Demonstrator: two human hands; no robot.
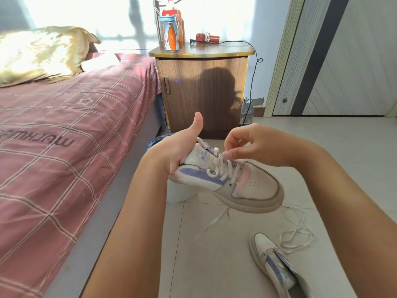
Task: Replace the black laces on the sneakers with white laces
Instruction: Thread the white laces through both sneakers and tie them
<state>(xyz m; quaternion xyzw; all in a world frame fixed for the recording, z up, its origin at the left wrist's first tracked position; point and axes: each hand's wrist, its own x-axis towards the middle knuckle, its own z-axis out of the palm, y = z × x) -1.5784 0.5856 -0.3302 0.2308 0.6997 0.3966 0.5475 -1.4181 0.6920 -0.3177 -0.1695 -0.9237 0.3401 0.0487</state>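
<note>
A bed with a pink checked cover [64,130] fills the left side, and a shiny gold satin pillow [40,52] lies at its far end. Just right of the bed stands a dark brown wooden bedside cabinet [202,91]. On its top, the surface [214,51], stand a blue-lidded bottle with an orange label [171,33] and a red-capped bottle behind it, with a red cylindrical object [207,38] to the right. A black cable [253,72] hangs down the cabinet's right side. A grey striped door [343,61] stands far right, above the pale tiled floor [214,254].

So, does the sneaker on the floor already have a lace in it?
No, the sneaker on the floor shows bare eyelets, and a loose white lace lies beside it.
</note>
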